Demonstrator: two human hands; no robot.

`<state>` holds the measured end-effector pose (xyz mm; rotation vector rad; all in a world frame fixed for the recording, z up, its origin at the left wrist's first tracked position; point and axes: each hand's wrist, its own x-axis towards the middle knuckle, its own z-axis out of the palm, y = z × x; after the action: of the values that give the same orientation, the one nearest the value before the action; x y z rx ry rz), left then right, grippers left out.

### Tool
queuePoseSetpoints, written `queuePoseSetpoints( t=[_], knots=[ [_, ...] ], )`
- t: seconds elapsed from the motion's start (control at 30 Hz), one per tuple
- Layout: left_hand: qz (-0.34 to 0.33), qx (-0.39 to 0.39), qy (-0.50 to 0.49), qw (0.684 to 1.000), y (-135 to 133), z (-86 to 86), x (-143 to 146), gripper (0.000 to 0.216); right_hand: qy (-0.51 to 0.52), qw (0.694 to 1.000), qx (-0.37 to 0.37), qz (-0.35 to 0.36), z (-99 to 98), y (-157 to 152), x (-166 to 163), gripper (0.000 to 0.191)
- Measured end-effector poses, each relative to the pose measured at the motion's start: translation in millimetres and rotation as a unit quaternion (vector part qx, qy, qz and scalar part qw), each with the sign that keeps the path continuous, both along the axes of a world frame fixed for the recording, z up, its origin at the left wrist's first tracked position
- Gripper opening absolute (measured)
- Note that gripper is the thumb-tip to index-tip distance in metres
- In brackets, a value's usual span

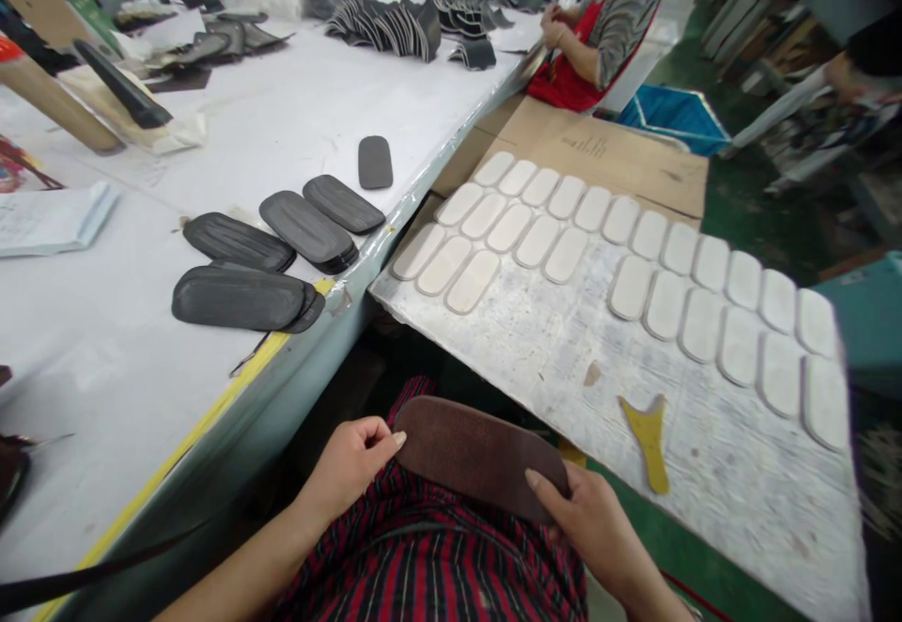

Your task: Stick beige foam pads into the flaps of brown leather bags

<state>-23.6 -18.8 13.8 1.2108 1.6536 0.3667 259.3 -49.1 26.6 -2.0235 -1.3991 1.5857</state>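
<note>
Over my lap I hold a flat brown oval leather piece (pixel 471 453) with both hands. My left hand (pixel 349 467) pinches its left end, fingers curled shut on it. My right hand (pixel 592 523) grips the right end from below, thumb on top. On the white table to my left lie several dark grey oval pads (pixel 243 298), some stacked in pairs. A board (pixel 564 359) to my right carries rows of pale oval pads (pixel 662 246) and a yellow scraper tool (pixel 649 439).
The white table (pixel 232 143) has a yellow-taped edge near my knees. Farther back are piles of dark cut pieces (pixel 387 25), paper (pixel 53 218) and bags. A person in a red apron (pixel 598 30) works at the far end beside a blue crate (pixel 673 115).
</note>
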Motion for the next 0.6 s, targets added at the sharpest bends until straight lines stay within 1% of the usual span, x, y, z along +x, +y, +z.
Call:
queuePoseSetpoints(
  t=[0.07, 0.13, 0.17, 0.23, 0.3, 0.33, 0.4, 0.47, 0.53, 0.6],
  knots=[
    [-0.047, 0.031, 0.044, 0.997, -0.6, 2.1, -1.9, 0.039, 0.0, 1.0, 0.008, 0.003, 1.7, -0.5, -0.5, 0.03],
    [-0.111, 0.086, 0.128, 0.982, -1.2, 5.6, -2.3, 0.037, -0.006, 1.0, 0.019, 0.001, 3.0, -0.7, -1.1, 0.028],
    [-0.141, 0.134, 0.174, 0.965, -1.4, 7.9, -0.8, 0.034, -0.01, 1.0, 0.025, 0.0, 3.5, -0.7, -1.4, 0.027],
    [-0.192, 0.257, 0.23, 0.919, -1.4, 14.0, 7.2, 0.023, -0.02, 0.999, 0.038, 0.001, 3.9, -0.8, -1.9, 0.026],
    [-0.257, 0.365, 0.215, 0.868, -0.3, 20.4, 22.4, 0.019, -0.034, 0.998, 0.049, 0.007, 3.9, -1.0, -2.0, 0.026],
    [-0.302, 0.395, 0.192, 0.846, 1.0, 22.9, 31.8, 0.022, -0.04, 0.998, 0.053, 0.01, 3.7, -1.0, -1.8, 0.025],
    [-0.392, 0.405, 0.151, 0.812, 4.9, 24.7, 51.0, 0.028, -0.047, 0.997, 0.062, 0.017, 3.6, -0.8, -0.7, 0.024],
    [-0.45, 0.38, 0.135, 0.797, 10.0, 21.9, 65.7, 0.033, -0.048, 0.996, 0.071, 0.029, 4.5, 0.1, 1.2, 0.023],
    [-0.474, 0.351, 0.135, 0.796, 14.3, 16.0, 72.8, 0.034, -0.045, 0.995, 0.079, 0.038, 7.8, 1.0, 2.6, 0.022],
    [-0.48, 0.333, 0.133, 0.801, 16.8, 9.5, 73.3, 0.032, -0.035, 0.996, 0.076, 0.037, 14.0, 1.4, 1.8, 0.022]
  ],
)
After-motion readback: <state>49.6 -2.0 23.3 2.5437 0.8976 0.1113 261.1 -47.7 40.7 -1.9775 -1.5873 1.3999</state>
